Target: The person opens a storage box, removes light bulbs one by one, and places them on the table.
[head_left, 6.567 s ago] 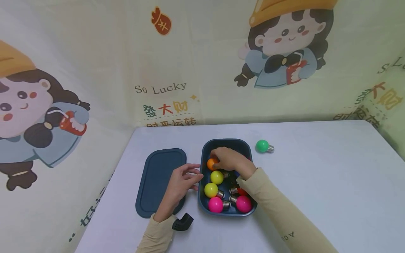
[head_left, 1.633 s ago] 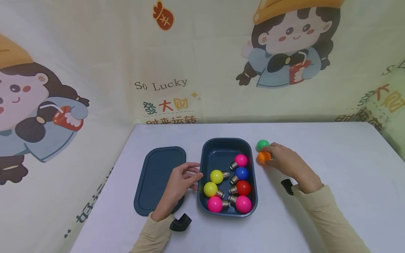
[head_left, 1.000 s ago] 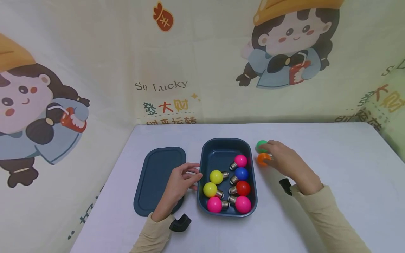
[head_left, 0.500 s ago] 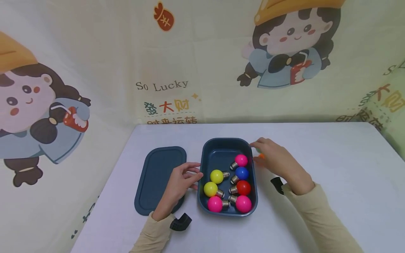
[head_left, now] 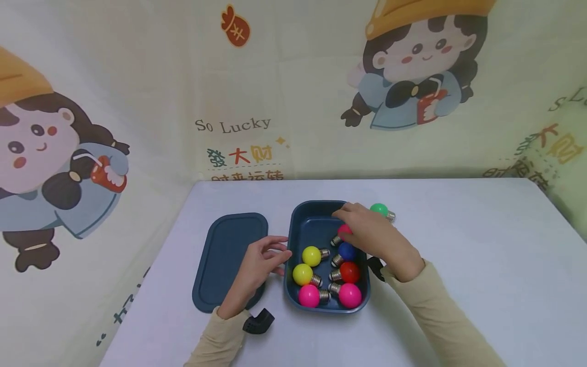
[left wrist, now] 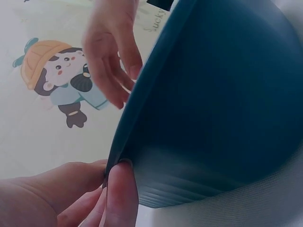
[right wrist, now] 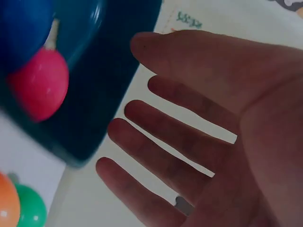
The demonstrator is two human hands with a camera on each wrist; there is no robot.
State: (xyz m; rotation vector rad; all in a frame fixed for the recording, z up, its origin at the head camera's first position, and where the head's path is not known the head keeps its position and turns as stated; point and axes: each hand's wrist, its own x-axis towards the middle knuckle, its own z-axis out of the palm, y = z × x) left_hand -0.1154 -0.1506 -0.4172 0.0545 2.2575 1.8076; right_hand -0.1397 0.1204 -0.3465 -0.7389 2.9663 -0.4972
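My left hand (head_left: 257, 267) grips the left rim of a dark blue box (head_left: 293, 219); in the left wrist view a finger lies against the outer wall. Above the box's far right side hovers my right hand (head_left: 373, 232), fingers extended and holding nothing, as the right wrist view shows. Partly under it is a pink light bulb (head_left: 344, 232). The box also holds a blue bulb (head_left: 346, 251), a red bulb (head_left: 350, 272), two yellow bulbs (head_left: 312, 256) and two nearer pink bulbs (head_left: 350, 295). An orange bulb (right wrist: 7, 203) lies outside, hidden in the head view.
On the table right of the box lies a green bulb (head_left: 379, 209), next to the orange one. A dark blue lid (head_left: 229, 255) lies flat left of the box, partly behind my left hand. A printed cloth (head_left: 312, 112) hangs behind the table.
My right hand took the orange bulb out of the box, set it beside the green one and let go. It then moved left over the box. My left hand stayed at the rim.
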